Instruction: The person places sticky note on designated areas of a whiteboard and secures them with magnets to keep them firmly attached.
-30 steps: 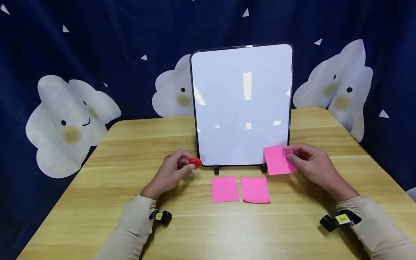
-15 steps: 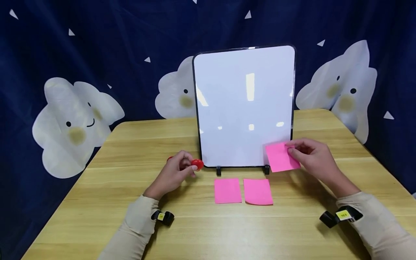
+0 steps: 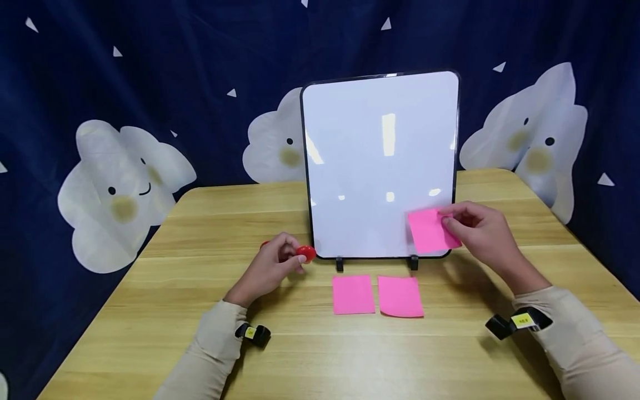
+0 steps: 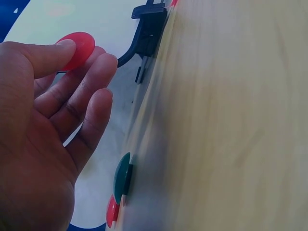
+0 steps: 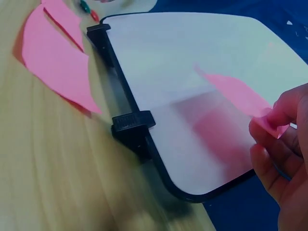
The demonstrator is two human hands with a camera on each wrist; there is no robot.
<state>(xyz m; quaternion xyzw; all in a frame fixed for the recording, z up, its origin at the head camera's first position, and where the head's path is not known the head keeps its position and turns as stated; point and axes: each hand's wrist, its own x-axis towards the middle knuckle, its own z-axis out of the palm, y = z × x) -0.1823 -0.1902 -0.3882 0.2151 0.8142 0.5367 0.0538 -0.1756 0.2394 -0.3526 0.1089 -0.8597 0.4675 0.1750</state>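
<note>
My right hand point(image 3: 482, 233) pinches a pink sticky note point(image 3: 429, 232) by its right edge, thumb in front. The note is held at the lower right corner of an upright whiteboard point(image 3: 370, 161); in the right wrist view its held part stands off the surface, and a pink reflection shows below it. Near the board's lower left corner, my left hand point(image 3: 267, 271) pinches a round red magnet point(image 4: 83, 50) between thumb and fingers, the other fingers loosely bent. Two more pink sticky notes, a left one point(image 3: 353, 294) and a right one point(image 3: 400, 296), lie on the table before the board.
Beyond my left hand, a green magnet point(image 4: 122, 178) and another red magnet point(image 4: 112, 211) lie on the wooden table point(image 3: 320, 361). Two black feet, one on the left point(image 3: 339, 264) and one on the right point(image 3: 414, 263), support the board. A dark blue curtain point(image 3: 210, 44) hangs behind.
My right hand has lifted the sticky note upward and a little left relative to the board. My left hand stays almost in place with the red magnet. The head view has shifted slightly.
</note>
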